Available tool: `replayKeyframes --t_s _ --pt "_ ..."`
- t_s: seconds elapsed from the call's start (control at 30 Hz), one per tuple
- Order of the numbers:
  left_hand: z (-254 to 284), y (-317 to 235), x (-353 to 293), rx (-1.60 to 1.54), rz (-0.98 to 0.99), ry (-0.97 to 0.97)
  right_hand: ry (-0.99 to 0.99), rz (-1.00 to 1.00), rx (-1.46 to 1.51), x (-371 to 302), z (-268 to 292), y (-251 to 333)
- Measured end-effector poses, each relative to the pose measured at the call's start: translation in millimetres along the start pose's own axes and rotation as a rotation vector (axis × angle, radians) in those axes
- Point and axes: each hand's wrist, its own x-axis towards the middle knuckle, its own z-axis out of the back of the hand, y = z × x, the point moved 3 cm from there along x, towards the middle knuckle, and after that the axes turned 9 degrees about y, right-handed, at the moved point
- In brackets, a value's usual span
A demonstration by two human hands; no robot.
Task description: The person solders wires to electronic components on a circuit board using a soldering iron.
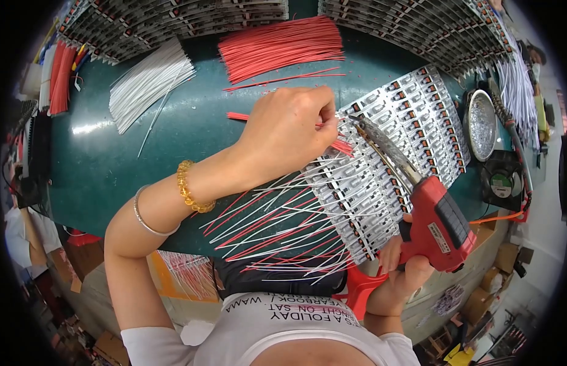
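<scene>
My left hand (289,131) is closed on a small bundle of thin red wires (343,147), whose ends stick out on both sides of the fist. It hovers at the left edge of a panel of metal-and-white parts (433,116) set in rows. The fingers of my right hand (408,268) wrap around the handle of a red and black soldering gun (439,222). Its thin tip points up and left, close to my left fingertips; whether they touch is too small to tell. Red and white wires (283,226) trail from the panel's near left side.
Cut red wires (282,49) and white wires (150,85) lie in piles on the green table (88,165). Stacked panels (173,21) line the far side, with another stack (411,27) at right. A round metal dish (494,122) and a black fan-like device (502,177) stand right.
</scene>
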Motion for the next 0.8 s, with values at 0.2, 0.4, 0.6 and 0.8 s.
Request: replayKeyframes --t_s 0.2,0.4,0.6,0.8 --pt "-0.4 1.7 -0.4 -0.012 -0.011 -0.010 -0.024 -0.009 0.014 -1.9 -4.4 -1.1" --pt "-0.2 1.5 0.5 0.004 -0.011 -0.012 -0.073 0.007 -0.029 -7.3 0.0 2.8" --pt "-2.0 -1.2 4.8 -0.016 0.001 0.017 -0.070 0.031 -0.042 -5.0 3.4 4.1" --pt "11.1 -6.3 -1.9 -0.209 0.017 0.105 -0.271 0.349 -0.091 -4.0 50.3 18.5"
